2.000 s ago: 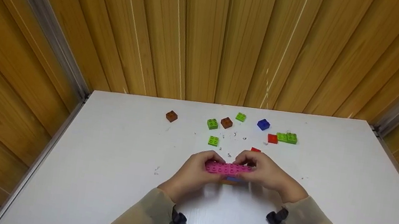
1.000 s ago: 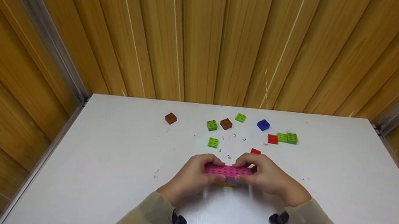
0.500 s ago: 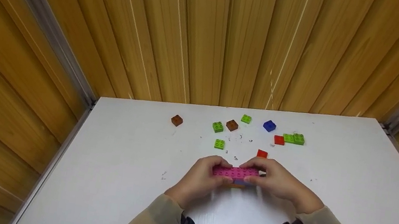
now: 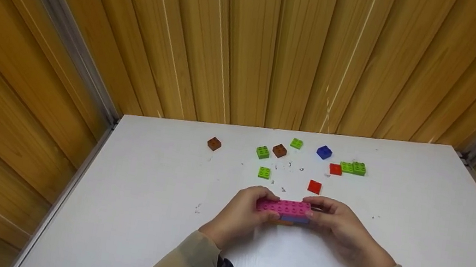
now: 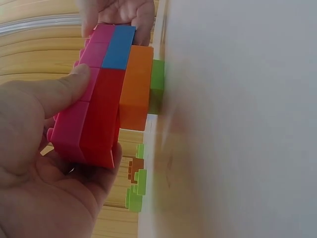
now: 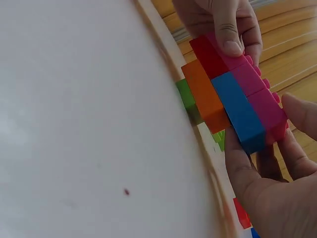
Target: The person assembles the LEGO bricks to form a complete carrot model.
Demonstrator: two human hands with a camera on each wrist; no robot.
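Observation:
A stack of toy building bricks stands on the white table (image 4: 148, 177) between both hands. Its top layer is pink bricks (image 4: 287, 207). Under them sit a red brick (image 5: 101, 106) and a blue brick (image 6: 240, 109), then an orange brick (image 6: 204, 94), and a green brick (image 6: 188, 101) at the bottom. My left hand (image 4: 246, 210) grips the left end, thumb against the pink and red front, fingers behind. At the right end, my right hand (image 4: 348, 230) holds the stack, its thumb by the pink corner and fingers along the far side and below the blue brick.
Beyond the hands lie a flat red brick (image 4: 314, 187), a light green brick (image 4: 264, 172), two brown bricks (image 4: 214, 143) and a dark blue brick (image 4: 324, 152). Several more green bricks (image 4: 359, 168) and another red one (image 4: 335, 169) lie further back. A wood-patterned wall (image 4: 249, 51) rises behind.
The right hand has slid rightward from near the stack's middle to its right end, uncovering more pink and blue. The left hand keeps its grip. The head view has shifted slightly.

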